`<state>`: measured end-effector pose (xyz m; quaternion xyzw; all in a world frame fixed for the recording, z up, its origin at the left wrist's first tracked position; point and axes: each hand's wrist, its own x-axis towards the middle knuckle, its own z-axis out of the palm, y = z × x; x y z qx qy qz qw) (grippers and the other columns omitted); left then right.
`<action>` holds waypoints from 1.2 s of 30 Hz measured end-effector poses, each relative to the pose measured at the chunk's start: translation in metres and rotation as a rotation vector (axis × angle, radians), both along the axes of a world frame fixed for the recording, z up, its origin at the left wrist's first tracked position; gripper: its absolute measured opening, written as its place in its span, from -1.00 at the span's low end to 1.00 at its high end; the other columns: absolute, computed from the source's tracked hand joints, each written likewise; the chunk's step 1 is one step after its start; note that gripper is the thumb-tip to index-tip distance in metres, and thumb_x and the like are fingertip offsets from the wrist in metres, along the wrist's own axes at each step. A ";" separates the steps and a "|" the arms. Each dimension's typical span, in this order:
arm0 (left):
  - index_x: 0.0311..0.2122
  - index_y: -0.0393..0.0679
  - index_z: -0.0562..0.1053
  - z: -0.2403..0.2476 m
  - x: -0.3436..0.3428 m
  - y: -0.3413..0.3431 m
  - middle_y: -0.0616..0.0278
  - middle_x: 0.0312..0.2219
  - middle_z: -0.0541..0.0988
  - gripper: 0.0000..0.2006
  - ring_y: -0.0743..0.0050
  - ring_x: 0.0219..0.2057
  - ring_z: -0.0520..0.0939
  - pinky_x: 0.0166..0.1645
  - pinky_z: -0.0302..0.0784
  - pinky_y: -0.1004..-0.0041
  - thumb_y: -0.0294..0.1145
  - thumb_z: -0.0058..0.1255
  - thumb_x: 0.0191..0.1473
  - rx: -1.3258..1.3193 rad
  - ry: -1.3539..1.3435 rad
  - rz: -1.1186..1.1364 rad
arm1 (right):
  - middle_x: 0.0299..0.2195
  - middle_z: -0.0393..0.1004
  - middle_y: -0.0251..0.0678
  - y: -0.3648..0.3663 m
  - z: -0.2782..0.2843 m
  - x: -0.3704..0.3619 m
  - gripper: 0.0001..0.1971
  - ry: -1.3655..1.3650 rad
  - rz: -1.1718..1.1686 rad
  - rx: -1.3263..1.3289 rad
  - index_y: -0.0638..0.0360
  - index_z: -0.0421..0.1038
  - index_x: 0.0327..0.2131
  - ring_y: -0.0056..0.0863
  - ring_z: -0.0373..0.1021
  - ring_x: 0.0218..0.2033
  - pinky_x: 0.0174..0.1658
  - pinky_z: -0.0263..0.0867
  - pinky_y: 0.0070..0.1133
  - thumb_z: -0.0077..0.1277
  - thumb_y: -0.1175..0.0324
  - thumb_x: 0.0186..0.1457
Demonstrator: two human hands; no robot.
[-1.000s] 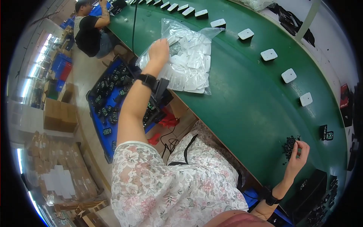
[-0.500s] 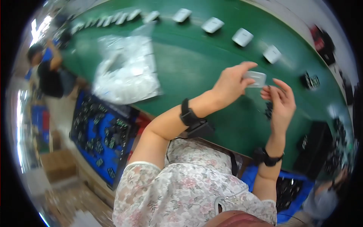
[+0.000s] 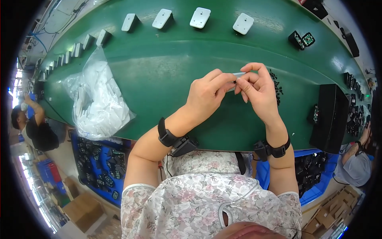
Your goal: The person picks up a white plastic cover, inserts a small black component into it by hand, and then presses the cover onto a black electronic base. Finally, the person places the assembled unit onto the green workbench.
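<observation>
My left hand (image 3: 205,95) is closed around a thin, pale plastic cover (image 3: 238,74), seen nearly edge-on over the middle of the green table. Most of the cover is hidden by my fingers. Against it, my right hand (image 3: 259,93) is in a pinch, with a small black part (image 3: 235,82) just showing at the fingertips; its exact shape is too small to tell. Just beyond my right hand lies a scatter of small black parts (image 3: 276,85) on the tabletop.
A clear bag of white plastic covers (image 3: 101,103) lies left on the green table (image 3: 159,75). White-topped black housings (image 3: 200,18) line the far side. An open housing with a circuit board (image 3: 301,40) is far right. A black box (image 3: 330,117) stands right; blue trays (image 3: 99,167) sit below the edge.
My hands have come together and the cover has turned from flat to nearly edge-on. My right hand has moved left onto it. The whole view has shifted.
</observation>
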<state>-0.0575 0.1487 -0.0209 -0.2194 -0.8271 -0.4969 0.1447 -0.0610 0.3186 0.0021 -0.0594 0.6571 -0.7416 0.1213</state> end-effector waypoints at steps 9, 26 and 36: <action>-0.29 -0.26 0.43 0.015 0.003 -0.004 0.31 -0.55 0.48 -0.92 0.71 -0.71 0.47 -0.69 0.23 0.66 -0.50 -0.01 0.10 0.452 -0.668 -0.128 | -0.42 0.36 -0.37 0.000 0.001 0.001 -0.89 0.614 -0.120 0.481 0.23 0.44 -0.36 -0.67 0.30 -0.47 -0.51 0.18 -0.71 0.09 0.56 -0.03; -0.08 -0.29 0.33 0.018 0.005 0.000 0.19 -0.43 0.50 -0.76 0.54 -0.58 0.57 -0.55 0.46 0.62 -0.58 -0.09 0.11 0.663 -0.711 -0.155 | -0.53 0.37 -0.33 0.004 0.003 0.000 -0.90 0.911 -0.129 0.684 0.23 0.42 -0.45 -0.43 0.29 -0.53 -0.53 0.17 -0.59 0.11 0.57 -0.11; -0.16 -0.36 0.37 0.006 0.004 -0.002 0.14 -0.32 0.52 -0.82 0.48 -0.38 0.61 -0.27 0.55 0.54 -0.63 -0.10 0.09 0.556 -0.641 -0.124 | -0.57 0.27 -0.53 0.002 0.000 0.000 -0.92 0.327 -0.080 0.527 0.22 0.37 -0.48 -0.79 0.14 -0.55 -0.52 0.03 -0.76 0.09 0.52 -0.02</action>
